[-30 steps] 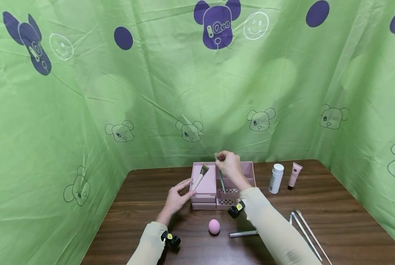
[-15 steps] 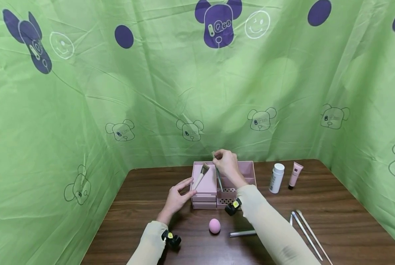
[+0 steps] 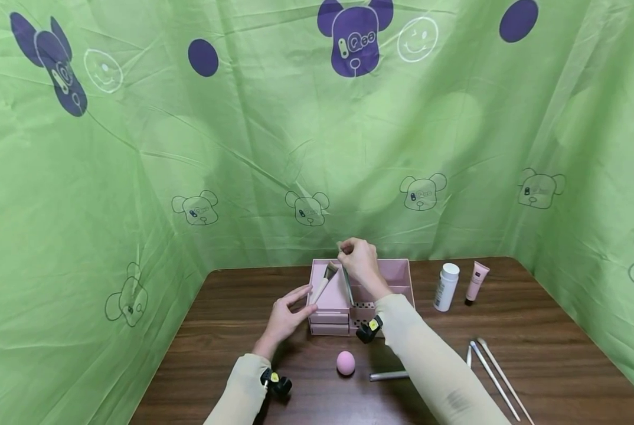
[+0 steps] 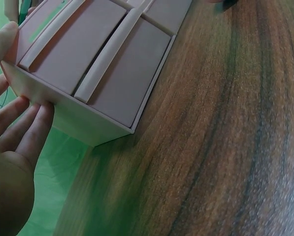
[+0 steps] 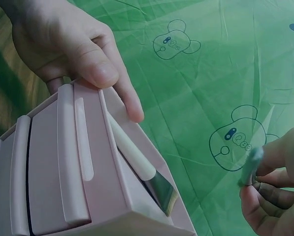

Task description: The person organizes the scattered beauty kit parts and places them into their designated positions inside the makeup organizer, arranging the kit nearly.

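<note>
A pink makeup organizer [image 3: 329, 329] with two drawers stands at the back of the table. My left hand [image 3: 285, 316] holds its left front corner, thumb over the front edge and fingers against the side wall [image 4: 70, 120]. On its top lies a makeup brush with a pale handle [image 3: 322, 288] and dark bristles. My right hand [image 3: 360, 260] pinches a thin green-handled makeup brush [image 3: 348, 287] near its upper end. That brush slants down beside the divider, over the compartments with perforated fronts. In the right wrist view its fuzzy tip [image 5: 254, 160] shows between thumb and fingers.
A pink sponge [image 3: 346, 363] and a silver tube [image 3: 388, 375] lie in front of the organizer. To the right stand a white bottle [image 3: 447, 287] and a pink squeeze tube [image 3: 476, 283]. Several thin brushes [image 3: 494, 381] lie at the right. A green curtain surrounds the table.
My right hand has shifted slightly left, bringing the green brush close to the organizer's middle divider. The left hand keeps its hold on the corner.
</note>
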The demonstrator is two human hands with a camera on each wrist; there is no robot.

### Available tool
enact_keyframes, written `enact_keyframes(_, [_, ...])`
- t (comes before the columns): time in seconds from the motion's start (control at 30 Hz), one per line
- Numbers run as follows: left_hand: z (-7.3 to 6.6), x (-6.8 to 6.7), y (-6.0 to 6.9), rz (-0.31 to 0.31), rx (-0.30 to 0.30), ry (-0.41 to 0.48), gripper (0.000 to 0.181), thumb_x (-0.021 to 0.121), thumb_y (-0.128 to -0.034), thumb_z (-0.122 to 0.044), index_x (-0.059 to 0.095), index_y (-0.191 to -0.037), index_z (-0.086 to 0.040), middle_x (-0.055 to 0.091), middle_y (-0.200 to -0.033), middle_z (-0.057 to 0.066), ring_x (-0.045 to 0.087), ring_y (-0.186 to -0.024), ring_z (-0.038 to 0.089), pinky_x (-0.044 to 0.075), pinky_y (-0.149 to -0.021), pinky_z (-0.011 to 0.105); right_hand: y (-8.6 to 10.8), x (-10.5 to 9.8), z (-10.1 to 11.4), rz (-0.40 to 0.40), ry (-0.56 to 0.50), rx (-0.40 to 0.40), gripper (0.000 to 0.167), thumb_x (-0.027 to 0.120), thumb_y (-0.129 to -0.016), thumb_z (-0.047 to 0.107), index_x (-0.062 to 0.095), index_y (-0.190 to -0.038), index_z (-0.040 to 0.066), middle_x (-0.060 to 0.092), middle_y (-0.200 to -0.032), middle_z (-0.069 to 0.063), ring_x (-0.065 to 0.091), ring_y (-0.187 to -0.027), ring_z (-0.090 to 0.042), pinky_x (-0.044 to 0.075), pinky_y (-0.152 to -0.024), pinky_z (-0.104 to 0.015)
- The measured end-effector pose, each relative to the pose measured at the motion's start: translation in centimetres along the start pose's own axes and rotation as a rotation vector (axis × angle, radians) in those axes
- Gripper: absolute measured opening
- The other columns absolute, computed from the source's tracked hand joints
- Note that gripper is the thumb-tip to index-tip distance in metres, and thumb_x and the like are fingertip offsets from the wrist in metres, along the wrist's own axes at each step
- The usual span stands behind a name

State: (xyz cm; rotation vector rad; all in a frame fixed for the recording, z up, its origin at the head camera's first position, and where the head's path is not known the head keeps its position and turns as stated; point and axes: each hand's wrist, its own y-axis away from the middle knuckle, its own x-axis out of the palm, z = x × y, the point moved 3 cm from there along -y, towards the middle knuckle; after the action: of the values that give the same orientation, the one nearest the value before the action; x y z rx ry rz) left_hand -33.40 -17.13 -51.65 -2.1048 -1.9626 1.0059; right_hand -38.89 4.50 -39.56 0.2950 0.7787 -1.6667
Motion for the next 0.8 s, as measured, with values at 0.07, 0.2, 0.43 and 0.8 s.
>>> enact_keyframes(0.07, [0.0, 0.0, 0.0, -0.002, 0.01, -0.001, 0.051, 0.08, -0.0816, -0.025, 0.065, -0.128, -0.011, 0.063, -0.133, 0.006, 0.057, -0.125, 0.026, 0.043, -0.11, 0.032, 0.0, 0.1, 0.1, -0.002, -0.001, 0.004, 0.021, 0.07, -0.078, 0.009, 0.073, -0.099, 0.011, 0.074, -0.087, -0.001, 0.067, -0.081, -0.021, 0.056, -0.079, -0.036])
enact_keyframes(0.2, [0.0, 0.1, 0.0, -0.007, 0.017, 0.004, 0.05, 0.08, -0.0814, -0.023, 0.065, -0.128, -0.012, 0.063, -0.132, 0.007, 0.057, -0.125, 0.027, 0.043, -0.109, 0.031, -0.1, 0.3, 0.1, 0.004, -0.011, 0.009, 0.022, 0.07, -0.078, 0.009, 0.073, -0.1, 0.011, 0.073, -0.088, -0.002, 0.067, -0.08, -0.02, 0.057, -0.077, -0.035])
enact_keyframes(0.43, [0.1, 0.1, 0.0, 0.002, 0.006, -0.001, 0.052, 0.08, -0.0818, -0.026, 0.065, -0.129, -0.011, 0.062, -0.133, 0.005, 0.057, -0.125, 0.025, 0.044, -0.108, 0.028, -0.4, 0.7, 0.0, 0.002, -0.017, 0.01, 0.024, 0.07, -0.078, 0.01, 0.073, -0.101, 0.01, 0.074, -0.089, -0.002, 0.067, -0.081, -0.02, 0.057, -0.077, -0.034])
enact_keyframes(0.8, [0.2, 0.0, -0.1, 0.016, -0.025, 0.011, 0.053, 0.08, -0.0814, -0.029, 0.064, -0.129, -0.012, 0.062, -0.135, 0.003, 0.056, -0.126, 0.021, 0.044, -0.109, 0.029, -0.6, 1.7, -0.3, 0.025, -0.019, 0.057, 0.026, 0.073, -0.078, 0.011, 0.072, -0.104, 0.011, 0.073, -0.091, -0.002, 0.067, -0.083, -0.021, 0.057, -0.078, -0.034])
